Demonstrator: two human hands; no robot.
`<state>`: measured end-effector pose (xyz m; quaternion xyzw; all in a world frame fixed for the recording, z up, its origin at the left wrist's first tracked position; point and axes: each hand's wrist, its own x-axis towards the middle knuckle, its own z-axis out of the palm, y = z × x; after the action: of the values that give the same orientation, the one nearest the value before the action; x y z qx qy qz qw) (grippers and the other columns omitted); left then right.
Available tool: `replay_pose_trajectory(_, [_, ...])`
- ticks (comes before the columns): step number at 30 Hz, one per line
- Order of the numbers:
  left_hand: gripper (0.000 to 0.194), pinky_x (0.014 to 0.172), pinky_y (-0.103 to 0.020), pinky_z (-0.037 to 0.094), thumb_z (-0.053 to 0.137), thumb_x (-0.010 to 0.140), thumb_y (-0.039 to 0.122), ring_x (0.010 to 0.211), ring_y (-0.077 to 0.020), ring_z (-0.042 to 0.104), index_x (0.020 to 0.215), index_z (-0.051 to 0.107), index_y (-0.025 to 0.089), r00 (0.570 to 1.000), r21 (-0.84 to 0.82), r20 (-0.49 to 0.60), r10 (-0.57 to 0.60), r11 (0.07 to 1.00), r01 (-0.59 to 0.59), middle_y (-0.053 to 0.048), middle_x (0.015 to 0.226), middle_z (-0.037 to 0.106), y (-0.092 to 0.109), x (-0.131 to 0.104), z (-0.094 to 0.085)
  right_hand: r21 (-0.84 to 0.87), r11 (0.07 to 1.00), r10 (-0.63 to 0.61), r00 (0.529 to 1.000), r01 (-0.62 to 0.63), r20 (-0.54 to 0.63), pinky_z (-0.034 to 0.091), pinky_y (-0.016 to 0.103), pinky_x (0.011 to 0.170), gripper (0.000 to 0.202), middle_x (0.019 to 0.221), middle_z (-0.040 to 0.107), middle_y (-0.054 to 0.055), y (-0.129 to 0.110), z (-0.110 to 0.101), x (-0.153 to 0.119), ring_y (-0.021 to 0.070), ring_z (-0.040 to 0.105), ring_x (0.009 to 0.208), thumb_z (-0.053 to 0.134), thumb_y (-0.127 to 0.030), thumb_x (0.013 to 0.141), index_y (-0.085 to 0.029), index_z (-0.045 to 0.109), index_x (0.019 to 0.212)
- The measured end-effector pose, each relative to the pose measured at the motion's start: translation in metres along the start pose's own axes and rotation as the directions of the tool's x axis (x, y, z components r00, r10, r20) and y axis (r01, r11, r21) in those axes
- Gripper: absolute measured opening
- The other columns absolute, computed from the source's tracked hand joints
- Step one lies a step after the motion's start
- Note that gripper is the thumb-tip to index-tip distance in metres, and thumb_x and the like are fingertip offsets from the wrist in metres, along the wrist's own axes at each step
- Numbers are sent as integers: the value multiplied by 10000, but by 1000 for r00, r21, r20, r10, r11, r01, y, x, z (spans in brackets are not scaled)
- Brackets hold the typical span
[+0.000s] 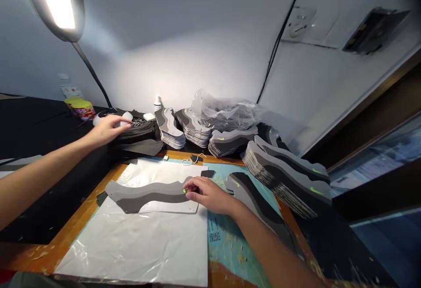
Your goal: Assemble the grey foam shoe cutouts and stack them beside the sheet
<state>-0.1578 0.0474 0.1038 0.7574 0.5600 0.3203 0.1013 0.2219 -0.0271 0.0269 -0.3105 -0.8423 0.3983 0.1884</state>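
Note:
My left hand (107,129) is raised at the left by a stack of dark pieces (140,129), its thumb and fingers apart with nothing seen between them. A curved grey layered piece (148,193) lies across the white sheet (138,244) in front of me. Over its right end is my right hand (205,193), thumb and fingers curled close together; what they hold, if anything, is hidden. Right of that hand, another grey and black piece (256,200) with a yellow-green mark rests on the blue-green surface (226,240).
Stacks of grey pieces (171,130) line the wall, with more stacks (276,169) at the right. A clear plastic bag (226,110) covers one pile. A lamp (77,33), a yellow tub (83,109), a bottle (69,87) and a small white bottle (158,103) stand at the back.

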Motion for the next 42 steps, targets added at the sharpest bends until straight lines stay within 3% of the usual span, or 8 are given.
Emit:
replay_pose_trajectory(3, [499,992,-281,393,596,884,589,1060,-202,563,1057,726,140,942,82,320,98,988,-131,-55,1147,655,5,-22,13,-42,999,-22,1000,22,-2,430,317,874,163,1011,656,32,2,2,1,178,584,974,621,-308,921,-209,638,1049])
replay_pose_trajectory(5, [484,1002,-285,388,581,910,554,1099,-215,562,1175,692,164,908,118,408,95,981,-156,-55,1206,639,9,-28,17,-56,998,-33,999,33,-6,424,324,880,152,1015,654,32,3,3,1,182,579,982,623,-311,921,-215,635,1038])
replay_pose_trajectory(13, [467,902,-231,418,580,909,547,1029,-195,585,1142,698,160,895,219,445,23,967,-134,-47,1181,660,17,-20,8,-60,998,-17,1000,18,22,411,333,907,152,1049,643,36,2,3,-1,190,571,1023,623,-307,923,-225,625,1050])
replay_pose_trajectory(18, [470,936,-254,415,586,901,551,1018,-188,571,1127,692,152,924,223,371,86,958,-179,-56,1155,655,20,-18,2,-71,997,-9,999,13,44,401,348,935,189,1088,633,47,0,1,-2,200,559,1059,631,-330,918,-227,618,1075])
replay_pose_trajectory(22, [441,953,-283,416,579,922,496,1044,-194,553,1147,659,126,953,190,252,167,957,-218,-102,1190,634,47,-26,2,-9,1000,3,1000,-3,10,406,344,913,185,1066,655,46,3,3,0,191,568,1021,568,-334,953,-222,622,1089])
replay_pose_trajectory(30, [321,770,-257,451,655,870,434,877,-181,602,1048,686,169,900,30,349,260,957,-288,-73,1004,653,102,-83,68,469,880,11,984,74,-176,445,324,844,450,844,670,34,15,3,3,160,620,841,385,-579,979,-186,603,1010])
replay_pose_trajectory(36, [320,809,-279,471,611,903,430,904,-205,621,1107,658,188,871,-81,426,246,969,-234,-78,1033,643,102,-104,94,152,980,152,972,-125,-179,412,287,729,182,790,625,-10,3,-7,1,146,550,759,644,-365,870,-204,599,796])
replay_pose_trajectory(42, [327,819,-267,471,620,905,380,914,-188,609,1167,666,191,826,-157,499,264,964,-214,-78,1032,621,95,-112,107,-64,997,39,999,-38,2,394,341,893,203,866,644,23,1,-12,-1,192,532,966,599,-260,910,-207,572,715])
